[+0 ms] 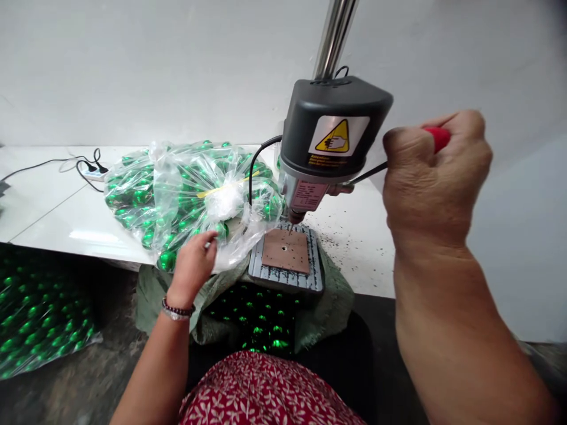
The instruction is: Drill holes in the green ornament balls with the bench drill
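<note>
Right hand (434,177) gripping lever (372,172), left hand (194,264) by bagged balls (181,203)

glossy balls (167,260), plastic bag (225,202), metal column (335,38)

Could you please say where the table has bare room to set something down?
The white table is bare left of the bag of green balls, nearer than the power strip. It's crowded around the drill press: bag to its left, dark crumbs to its right.

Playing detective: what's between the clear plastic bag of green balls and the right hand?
The head view shows a dark grey drill head and black lever.
</note>
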`<state>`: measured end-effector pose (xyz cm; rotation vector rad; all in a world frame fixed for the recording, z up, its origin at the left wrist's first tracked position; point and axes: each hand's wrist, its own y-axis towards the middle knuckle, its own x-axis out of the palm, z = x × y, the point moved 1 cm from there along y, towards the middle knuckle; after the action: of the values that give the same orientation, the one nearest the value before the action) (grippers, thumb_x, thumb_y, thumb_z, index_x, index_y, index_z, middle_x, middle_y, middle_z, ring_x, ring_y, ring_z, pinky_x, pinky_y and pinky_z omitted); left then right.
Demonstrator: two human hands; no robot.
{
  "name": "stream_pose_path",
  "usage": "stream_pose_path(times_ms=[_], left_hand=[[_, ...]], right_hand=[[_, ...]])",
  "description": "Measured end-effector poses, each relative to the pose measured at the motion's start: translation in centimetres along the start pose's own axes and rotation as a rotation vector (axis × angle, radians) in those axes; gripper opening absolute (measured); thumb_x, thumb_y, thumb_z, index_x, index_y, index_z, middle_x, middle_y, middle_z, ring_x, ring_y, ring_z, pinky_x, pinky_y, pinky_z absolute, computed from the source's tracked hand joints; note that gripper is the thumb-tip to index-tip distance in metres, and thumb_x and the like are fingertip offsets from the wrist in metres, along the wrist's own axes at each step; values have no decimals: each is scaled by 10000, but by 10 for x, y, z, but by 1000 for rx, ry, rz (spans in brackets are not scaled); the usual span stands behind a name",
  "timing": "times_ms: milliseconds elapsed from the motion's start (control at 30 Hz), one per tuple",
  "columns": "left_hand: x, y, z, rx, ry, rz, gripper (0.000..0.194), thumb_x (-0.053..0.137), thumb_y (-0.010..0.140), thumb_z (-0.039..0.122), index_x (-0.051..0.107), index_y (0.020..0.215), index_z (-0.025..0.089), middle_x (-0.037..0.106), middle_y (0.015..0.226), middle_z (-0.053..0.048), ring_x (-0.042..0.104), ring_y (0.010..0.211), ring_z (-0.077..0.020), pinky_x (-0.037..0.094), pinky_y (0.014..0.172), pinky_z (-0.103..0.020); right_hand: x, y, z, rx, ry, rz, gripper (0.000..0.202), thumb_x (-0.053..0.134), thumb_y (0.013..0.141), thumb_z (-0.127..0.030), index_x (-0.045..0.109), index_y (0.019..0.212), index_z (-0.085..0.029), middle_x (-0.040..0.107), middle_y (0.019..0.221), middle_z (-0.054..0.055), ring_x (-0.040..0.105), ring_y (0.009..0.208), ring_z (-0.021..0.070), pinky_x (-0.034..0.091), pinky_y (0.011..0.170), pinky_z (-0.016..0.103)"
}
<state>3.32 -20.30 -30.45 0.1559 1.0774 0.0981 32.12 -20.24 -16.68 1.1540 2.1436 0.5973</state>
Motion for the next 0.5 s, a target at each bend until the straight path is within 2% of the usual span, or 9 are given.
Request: stream_pose_path(times_ms=[33,100,233,400,500], left_hand=[[-1,3,-10,-68,128,48,352,456,916,232,697,1166,176,699,1199,-129,669,1025,-256,521,901,-368],[0,7,-29,-125,328,3,376,456,890,207,692,1180,169,668,1268,-141,663,1064,-296,525,898,-396],[4,6,-49,-22,513,-134,436,502,856,215,650,1264,180,584,1416,-125,636,1141,-333,517,940,-417],[1,5,-60,-96,462,-182,550,500,854,230,532,1403,226,488,1520,-100,643,1153,-319,534,936,-439],[3,5,-69,-90,327,-79,493,483,858,205,588,1340,198,531,1482,-100,624,1198,-284,518,984,-398]], right_hand=[[0,0,-1,13,-4,-7,96,519,866,-216,491,818,-138,466,720,-46,392,681,33,349,709,248],[0,-1,-1,23,-13,-21,94,510,879,-218,500,842,-132,465,730,-42,407,701,43,345,724,254],[0,-2,0,7,-3,-22,116,500,889,-227,520,865,-115,453,733,-42,410,713,45,344,739,258],[0,-3,2,0,25,-21,128,521,874,-262,508,855,-136,464,727,-46,406,695,37,339,711,244],[0,-3,1,2,26,-16,137,528,863,-286,503,829,-156,509,743,-41,428,697,40,359,709,248]])
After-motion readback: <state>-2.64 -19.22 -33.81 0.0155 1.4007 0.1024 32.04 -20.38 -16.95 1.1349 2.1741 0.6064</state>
